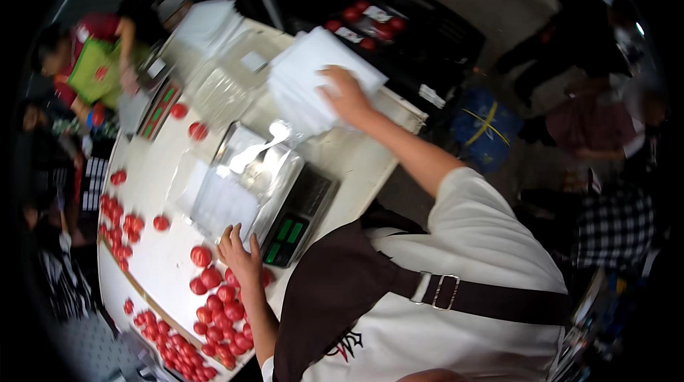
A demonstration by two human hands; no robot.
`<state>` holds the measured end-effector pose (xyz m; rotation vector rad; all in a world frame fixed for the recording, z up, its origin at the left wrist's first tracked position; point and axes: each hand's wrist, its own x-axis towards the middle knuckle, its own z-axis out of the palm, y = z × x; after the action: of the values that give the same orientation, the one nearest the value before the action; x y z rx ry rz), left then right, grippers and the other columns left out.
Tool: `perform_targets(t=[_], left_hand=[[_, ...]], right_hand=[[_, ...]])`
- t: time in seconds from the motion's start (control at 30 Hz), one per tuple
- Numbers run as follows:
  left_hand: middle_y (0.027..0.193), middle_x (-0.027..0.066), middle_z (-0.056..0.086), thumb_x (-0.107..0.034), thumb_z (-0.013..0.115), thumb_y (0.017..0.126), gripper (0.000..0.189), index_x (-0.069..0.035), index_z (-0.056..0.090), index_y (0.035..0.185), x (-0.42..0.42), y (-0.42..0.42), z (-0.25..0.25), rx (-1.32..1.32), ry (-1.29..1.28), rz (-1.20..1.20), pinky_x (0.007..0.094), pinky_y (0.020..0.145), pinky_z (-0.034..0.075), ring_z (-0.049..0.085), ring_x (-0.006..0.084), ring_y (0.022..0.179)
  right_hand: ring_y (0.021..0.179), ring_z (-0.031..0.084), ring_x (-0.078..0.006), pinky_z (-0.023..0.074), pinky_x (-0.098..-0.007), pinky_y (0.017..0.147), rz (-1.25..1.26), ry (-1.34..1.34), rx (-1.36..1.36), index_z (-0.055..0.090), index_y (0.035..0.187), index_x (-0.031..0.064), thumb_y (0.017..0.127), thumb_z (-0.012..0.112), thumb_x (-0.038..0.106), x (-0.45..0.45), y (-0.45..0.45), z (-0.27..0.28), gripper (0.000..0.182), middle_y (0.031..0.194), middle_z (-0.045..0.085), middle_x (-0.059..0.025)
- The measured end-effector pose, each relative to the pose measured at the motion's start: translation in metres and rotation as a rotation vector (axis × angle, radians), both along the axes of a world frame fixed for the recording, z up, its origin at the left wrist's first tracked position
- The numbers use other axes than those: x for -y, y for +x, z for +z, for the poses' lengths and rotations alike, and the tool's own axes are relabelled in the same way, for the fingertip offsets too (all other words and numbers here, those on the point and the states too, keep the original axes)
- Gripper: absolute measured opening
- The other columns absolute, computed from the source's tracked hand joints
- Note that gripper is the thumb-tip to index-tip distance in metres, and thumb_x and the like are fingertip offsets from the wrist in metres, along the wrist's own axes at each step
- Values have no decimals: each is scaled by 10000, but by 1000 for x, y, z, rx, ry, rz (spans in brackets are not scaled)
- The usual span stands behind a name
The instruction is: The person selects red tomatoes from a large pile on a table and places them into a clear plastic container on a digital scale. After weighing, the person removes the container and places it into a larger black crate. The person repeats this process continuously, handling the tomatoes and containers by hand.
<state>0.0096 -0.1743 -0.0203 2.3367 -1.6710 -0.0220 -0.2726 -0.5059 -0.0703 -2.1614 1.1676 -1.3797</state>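
My right hand point(347, 96) reaches over a stack of white sheets point(302, 69), fingers spread on or just above the top ones. My left hand point(243, 259) hovers by the near left corner of a clear plastic tray point(224, 203) with a white sheet in it. Its fingers are apart; contact with the tray is unclear. The tray rests on the shiny metal pan of a digital scale point(291, 232) with lit green displays. Beside my left forearm lie many loose tomatoes point(219, 307).
The white table point(141, 270) also holds clear plastic trays point(222, 91), more tomatoes point(176, 355) behind a divider strip point(144, 294), and a second scale point(160, 107). Across it stands a person in a green apron point(96, 69). Dark crates point(417, 24) with packed tomatoes stand past the right edge.
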Motion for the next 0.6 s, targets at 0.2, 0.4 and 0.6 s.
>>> perform_targets(t=[0.2, 0.4, 0.6], left_hand=[[1192, 151, 594, -141, 677, 839, 324, -56, 618, 1146, -50, -5, 13, -99, -195, 208, 454, 989, 363, 539, 346, 1133], [1177, 151, 587, -125, 664, 843, 299, -48, 618, 1129, -61, -11, 13, -148, -172, 238, 450, 952, 385, 545, 340, 1102], [1164, 166, 581, -137, 645, 866, 291, -31, 612, 1135, -77, -14, 17, -155, -193, 294, 450, 959, 398, 545, 350, 1116]], right_hand=[[919, 633, -347, 508, -440, 830, 88, 641, -568, 684, 984, 48, 870, 538, 108, -48, -100, 1, 195, 1023, 665, -159], [1133, 561, -298, 426, -431, 993, 217, 327, -964, 734, 998, 113, 812, 555, 99, -10, -91, -36, 258, 1100, 675, -103], [970, 649, -373, 511, -477, 847, 245, 670, -1061, 728, 916, 70, 846, 537, 157, 19, -105, 5, 221, 1028, 689, -171]])
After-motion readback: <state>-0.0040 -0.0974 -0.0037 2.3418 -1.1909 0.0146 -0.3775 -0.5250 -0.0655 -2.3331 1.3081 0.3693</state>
